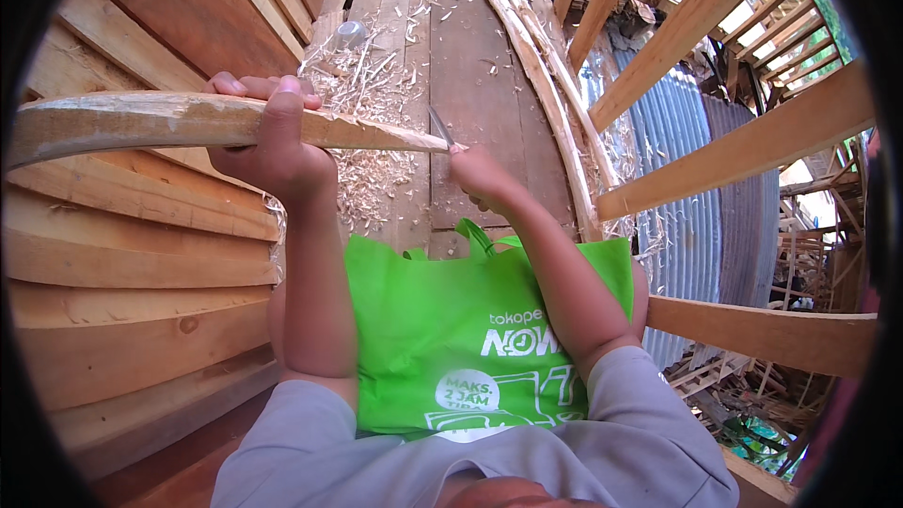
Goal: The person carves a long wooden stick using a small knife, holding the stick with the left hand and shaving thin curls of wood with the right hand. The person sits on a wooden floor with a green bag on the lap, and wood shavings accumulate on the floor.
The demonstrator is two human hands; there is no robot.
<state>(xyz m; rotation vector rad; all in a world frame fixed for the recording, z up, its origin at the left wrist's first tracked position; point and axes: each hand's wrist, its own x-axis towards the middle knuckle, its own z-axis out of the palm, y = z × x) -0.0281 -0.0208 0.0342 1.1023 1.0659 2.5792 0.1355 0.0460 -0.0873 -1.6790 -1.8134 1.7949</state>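
Note:
A long pale piece of wood (141,122) runs in from the left rim and tapers to a thin tip near the middle. My left hand (277,132) is wrapped around it, thumb on the near side and fingers over the top. At the tapered end my right hand (478,177) is closed on a knife, its handle hidden in the fist. The knife's blade (439,124) points up and away, close against the wood's tip. A green bag (404,320) with white print lies spread over my lap, below both forearms.
Wood shavings (372,183) are heaped on the plank floor (470,66), with a small clear cup (350,35) among them. Two long peeled poles (536,66) lie at the right. Plank wall (141,245) stands left; a slatted wooden railing (743,150) stands right, corrugated metal sheets (677,150) beyond it.

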